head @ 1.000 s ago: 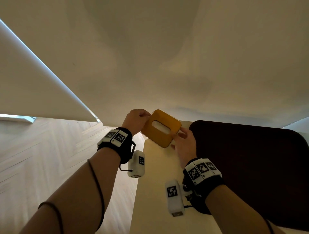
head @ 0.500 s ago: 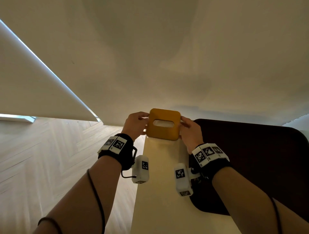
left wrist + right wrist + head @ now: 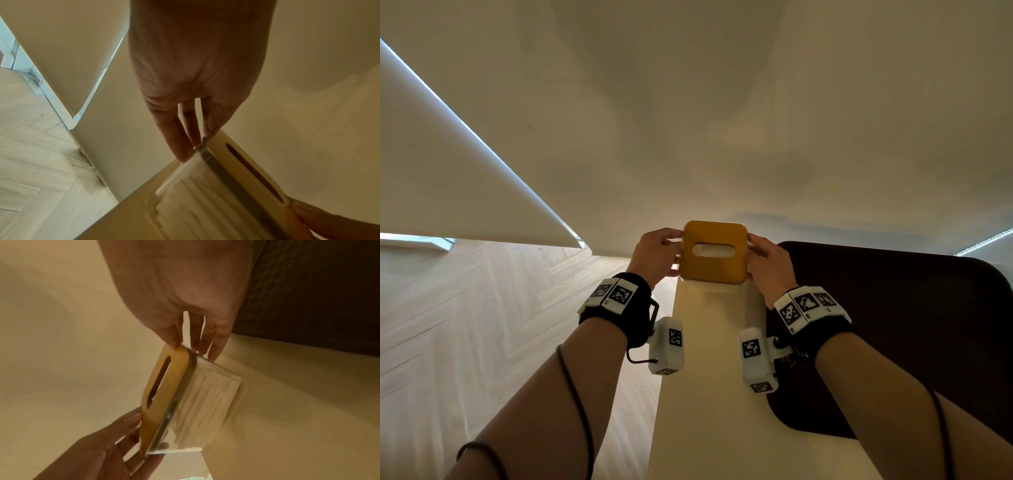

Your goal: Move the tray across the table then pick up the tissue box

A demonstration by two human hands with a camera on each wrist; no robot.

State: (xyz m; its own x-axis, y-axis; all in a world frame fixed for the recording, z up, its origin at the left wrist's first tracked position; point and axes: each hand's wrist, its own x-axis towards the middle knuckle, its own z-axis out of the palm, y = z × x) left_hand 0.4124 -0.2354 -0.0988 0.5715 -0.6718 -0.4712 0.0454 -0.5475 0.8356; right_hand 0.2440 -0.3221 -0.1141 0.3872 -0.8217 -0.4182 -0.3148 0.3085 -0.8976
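Both hands, left (image 3: 654, 251) and right (image 3: 768, 262), pinch the square tissue box (image 3: 714, 251), mustard lid over clear walls, at frame centre.

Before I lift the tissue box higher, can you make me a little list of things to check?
1. Left hand holds the box's left edge: ok.
2. Right hand holds the right edge: ok.
3. Tissue box level, yellow lid up: ok in the head view.
4. Lid fastened onto the clear body: cannot tell.
5. Dark tray out of the way, beside the right arm: ok.
6. Box off the table: cannot tell; its bottom edge is hard to judge.
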